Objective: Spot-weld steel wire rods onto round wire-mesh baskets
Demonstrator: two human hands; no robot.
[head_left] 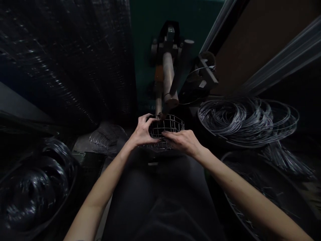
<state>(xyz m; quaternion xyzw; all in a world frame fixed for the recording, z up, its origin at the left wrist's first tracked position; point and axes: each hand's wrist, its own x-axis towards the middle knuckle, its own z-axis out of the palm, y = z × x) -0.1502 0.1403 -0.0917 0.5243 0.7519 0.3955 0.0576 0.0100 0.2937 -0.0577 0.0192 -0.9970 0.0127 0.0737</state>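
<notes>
Basket (168, 126) dead ahead under lever (167, 75), long axis left-right; left hand (142, 133) clamped on left rim; right hand (185, 142) laid on near edge, grip unclear; equally near.

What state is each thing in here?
wire basket: curved open mesh, held at the base of the machine.
left hand: fingers curled over the basket's rim.
right hand: laid on its front edge; grip hidden.
wire rings: piled loose, right.

Both hands (142, 132) (184, 142) grip a wire basket (168, 129).
</notes>
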